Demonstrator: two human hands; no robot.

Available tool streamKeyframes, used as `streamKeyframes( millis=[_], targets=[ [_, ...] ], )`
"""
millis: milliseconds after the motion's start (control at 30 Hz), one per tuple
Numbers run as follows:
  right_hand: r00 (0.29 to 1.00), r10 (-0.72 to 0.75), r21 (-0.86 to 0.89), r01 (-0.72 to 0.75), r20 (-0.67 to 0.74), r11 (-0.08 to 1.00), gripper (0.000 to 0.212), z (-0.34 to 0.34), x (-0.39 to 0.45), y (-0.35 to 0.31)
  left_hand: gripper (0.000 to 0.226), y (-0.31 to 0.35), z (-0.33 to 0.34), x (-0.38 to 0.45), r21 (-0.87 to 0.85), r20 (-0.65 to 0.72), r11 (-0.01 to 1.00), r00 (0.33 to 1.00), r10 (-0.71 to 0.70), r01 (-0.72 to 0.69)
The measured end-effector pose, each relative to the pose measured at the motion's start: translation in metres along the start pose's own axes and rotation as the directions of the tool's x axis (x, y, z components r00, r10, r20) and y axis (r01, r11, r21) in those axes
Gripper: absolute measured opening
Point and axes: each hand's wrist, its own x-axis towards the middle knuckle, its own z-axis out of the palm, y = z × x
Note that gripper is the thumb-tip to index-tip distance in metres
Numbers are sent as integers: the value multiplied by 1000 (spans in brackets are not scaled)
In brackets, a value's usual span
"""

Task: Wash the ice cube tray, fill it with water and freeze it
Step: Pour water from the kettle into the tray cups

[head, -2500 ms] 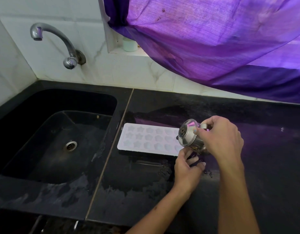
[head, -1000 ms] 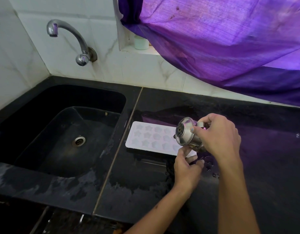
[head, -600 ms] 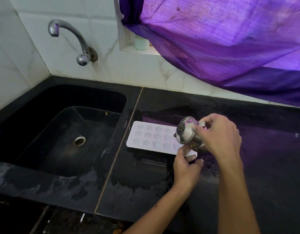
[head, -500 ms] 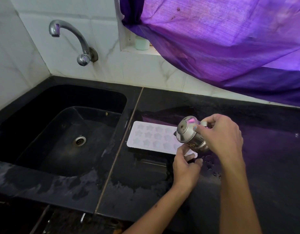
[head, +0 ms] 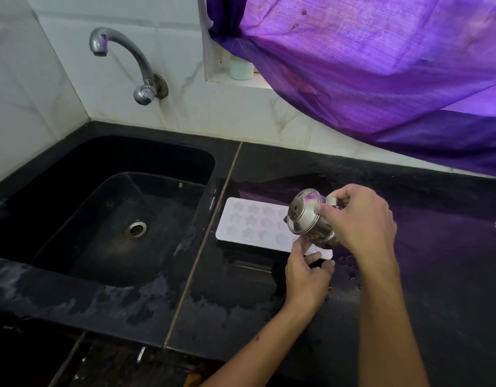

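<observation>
The black surface (head: 408, 275) to the right of the sink (head: 73, 169) is where I have laid the ice cube tray (head: 249, 222), flat and level, so the star-shaped cells can take water without spilling. It sits just beside the seam that divides the sink side from the dry side, well away from the tap (head: 124, 51), which I judge is why I am filling from a vessel and not under the spout. Wet patches show on the surface in front of the tray and around its right end.

My right hand (head: 361, 222) grips the small steel jug (head: 308, 219) by its handle, fingers curled round it and thumb on the side, and tips it over so its mouth points down and to the left, over the right-hand cells of the tray. I cannot make out a stream of water from here, so I cannot tell how full those cells are.

My left hand (head: 305, 277) rests at the near right corner of the tray, fingers bent, with the fingertips (head: 300, 244) touching its front edge; I take this as steadying the tray so it does not slide while I pour. The tray lies beyond my left hand and directly under the jug, its left end uncovered.
</observation>
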Motion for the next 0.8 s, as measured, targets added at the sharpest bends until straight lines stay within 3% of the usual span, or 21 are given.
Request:
streamKeyframes(
  millis=[800],
  targets=[
    [1000,28,-100,-28,-5,995,11,16,3,-27,42,7,-28,17,-64,71,995,994,-78,83]
  ],
)
